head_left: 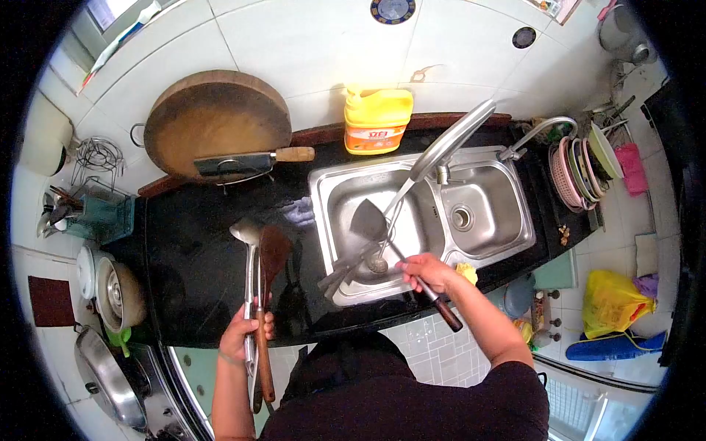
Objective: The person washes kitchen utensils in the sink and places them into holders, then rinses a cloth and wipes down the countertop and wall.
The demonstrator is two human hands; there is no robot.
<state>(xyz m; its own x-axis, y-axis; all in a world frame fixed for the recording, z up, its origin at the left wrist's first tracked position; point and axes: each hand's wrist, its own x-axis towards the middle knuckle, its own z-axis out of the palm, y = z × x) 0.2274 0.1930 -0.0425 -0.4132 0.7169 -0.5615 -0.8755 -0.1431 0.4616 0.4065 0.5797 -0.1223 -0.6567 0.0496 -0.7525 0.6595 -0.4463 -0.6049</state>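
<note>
My left hand (239, 334), fingers wrapped round the handles, holds a metal ladle (248, 235) and a brown wooden spatula (273, 253) upright over the black counter; a further dark handle shows below the fist. My right hand (429, 272) is closed on the shaft of a turner (368, 220) with a dark flat blade and brown handle. Its blade is over the left basin of the steel double sink (331, 198). Grey, blurred shapes lie at that basin's near left corner, and I cannot make out what they are.
A large tap (456, 140) leans over the sink. Behind stand a yellow detergent jug (379, 117), a round chopping board (217, 117) and a cleaver (235, 165) on a rack. A grey cloth (299, 212) lies left of the sink, stacked baskets (570, 173) stand to the right.
</note>
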